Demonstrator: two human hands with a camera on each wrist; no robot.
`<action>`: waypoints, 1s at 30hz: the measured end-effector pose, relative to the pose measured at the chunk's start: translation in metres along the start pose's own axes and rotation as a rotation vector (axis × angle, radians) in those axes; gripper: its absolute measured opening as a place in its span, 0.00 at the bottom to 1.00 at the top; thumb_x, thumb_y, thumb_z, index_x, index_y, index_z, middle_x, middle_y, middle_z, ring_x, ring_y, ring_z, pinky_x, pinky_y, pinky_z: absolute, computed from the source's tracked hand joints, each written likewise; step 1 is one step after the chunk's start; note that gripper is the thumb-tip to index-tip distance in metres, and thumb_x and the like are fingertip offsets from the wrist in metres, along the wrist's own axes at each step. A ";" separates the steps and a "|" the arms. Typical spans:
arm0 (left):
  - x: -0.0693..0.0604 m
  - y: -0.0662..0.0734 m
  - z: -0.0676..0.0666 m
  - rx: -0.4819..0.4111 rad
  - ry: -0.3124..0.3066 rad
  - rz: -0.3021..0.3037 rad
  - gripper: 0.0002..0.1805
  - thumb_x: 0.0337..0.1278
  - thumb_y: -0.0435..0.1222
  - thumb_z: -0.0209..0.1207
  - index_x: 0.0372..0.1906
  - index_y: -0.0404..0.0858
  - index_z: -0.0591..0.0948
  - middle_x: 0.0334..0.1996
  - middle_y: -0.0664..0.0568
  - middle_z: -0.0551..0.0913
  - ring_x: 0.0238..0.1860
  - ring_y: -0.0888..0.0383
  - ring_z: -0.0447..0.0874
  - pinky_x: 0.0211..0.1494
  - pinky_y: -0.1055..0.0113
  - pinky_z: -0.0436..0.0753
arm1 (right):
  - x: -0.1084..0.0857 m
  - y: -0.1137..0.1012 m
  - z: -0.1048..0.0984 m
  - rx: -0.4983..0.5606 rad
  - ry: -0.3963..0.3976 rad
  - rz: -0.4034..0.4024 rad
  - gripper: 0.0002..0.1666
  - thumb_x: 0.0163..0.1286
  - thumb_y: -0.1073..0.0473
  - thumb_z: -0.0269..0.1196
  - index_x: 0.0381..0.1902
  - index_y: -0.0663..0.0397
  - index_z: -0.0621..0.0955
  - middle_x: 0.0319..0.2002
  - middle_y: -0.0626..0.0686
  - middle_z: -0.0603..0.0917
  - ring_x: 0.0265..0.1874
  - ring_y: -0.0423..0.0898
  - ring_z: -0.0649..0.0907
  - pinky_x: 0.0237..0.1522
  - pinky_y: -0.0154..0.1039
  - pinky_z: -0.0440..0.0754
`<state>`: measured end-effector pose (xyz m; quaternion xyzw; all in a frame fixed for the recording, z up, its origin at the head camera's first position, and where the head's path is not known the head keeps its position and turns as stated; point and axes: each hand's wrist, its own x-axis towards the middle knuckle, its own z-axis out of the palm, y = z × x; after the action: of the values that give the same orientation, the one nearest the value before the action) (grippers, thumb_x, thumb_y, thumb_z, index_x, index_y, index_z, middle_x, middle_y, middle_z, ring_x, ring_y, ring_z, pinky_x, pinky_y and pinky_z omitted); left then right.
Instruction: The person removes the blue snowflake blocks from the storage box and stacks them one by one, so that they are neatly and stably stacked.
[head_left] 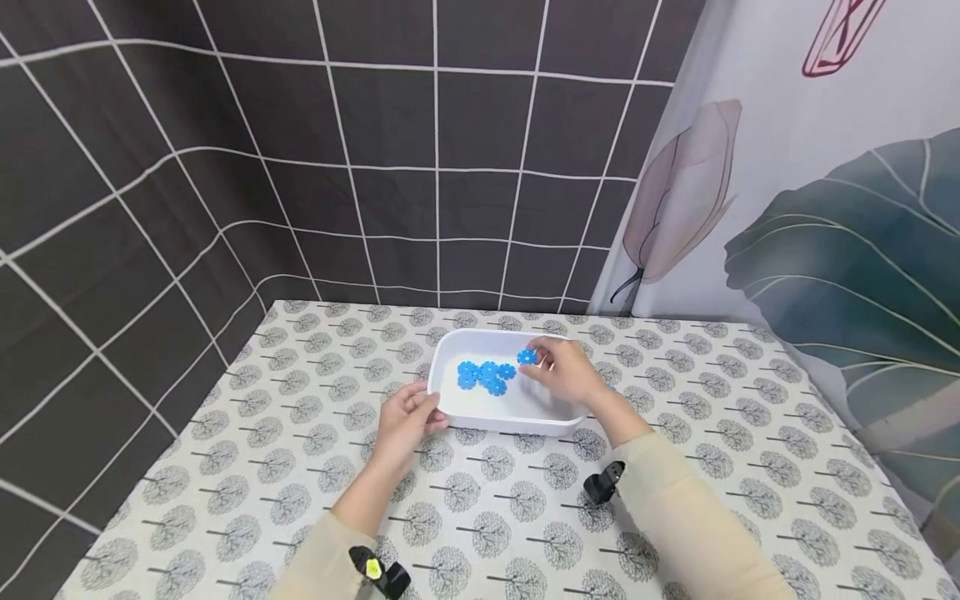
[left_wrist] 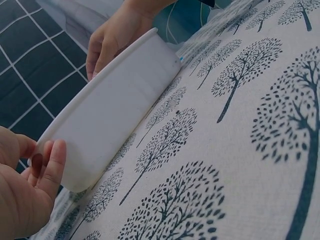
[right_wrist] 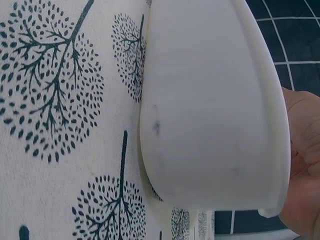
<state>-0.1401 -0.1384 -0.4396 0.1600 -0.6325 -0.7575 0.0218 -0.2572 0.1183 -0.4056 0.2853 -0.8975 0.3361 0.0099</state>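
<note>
Blue flower-shaped pieces lie clustered in the left half of a white tray, some overlapping. One more blue piece is pinched between the thumb and fingers of the right hand, above the tray's right half. The fingers of the left hand grasp the tray's left end near its near corner. The tray rests on a bench covered in tree-print cloth. A dark cloth with white grid lines hangs at the far side, a leaf-patterned curtain to the right
</note>
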 end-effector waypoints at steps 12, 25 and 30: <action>0.001 0.004 0.000 -0.007 -0.008 0.011 0.25 0.69 0.29 0.59 0.67 0.27 0.68 0.45 0.35 0.81 0.32 0.58 0.84 0.40 0.69 0.92 | -0.015 0.012 -0.027 0.037 0.131 0.028 0.24 0.64 0.60 0.72 0.54 0.68 0.81 0.34 0.55 0.85 0.35 0.50 0.83 0.35 0.38 0.86; 0.000 -0.002 0.000 0.000 -0.009 0.013 0.26 0.68 0.29 0.60 0.68 0.27 0.69 0.41 0.40 0.82 0.31 0.59 0.84 0.39 0.69 0.92 | -0.042 0.036 -0.046 0.048 0.201 0.090 0.24 0.68 0.59 0.70 0.56 0.67 0.80 0.36 0.57 0.86 0.34 0.49 0.83 0.35 0.32 0.86; 0.001 -0.002 0.000 0.002 -0.002 0.017 0.26 0.68 0.30 0.60 0.67 0.28 0.69 0.41 0.39 0.82 0.31 0.59 0.84 0.40 0.69 0.92 | -0.045 0.043 -0.050 0.038 0.204 0.095 0.24 0.69 0.59 0.69 0.57 0.68 0.80 0.36 0.58 0.86 0.35 0.51 0.83 0.35 0.32 0.86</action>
<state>-0.1410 -0.1387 -0.4417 0.1539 -0.6346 -0.7569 0.0275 -0.2505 0.1973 -0.4018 0.2070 -0.8978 0.3805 0.0796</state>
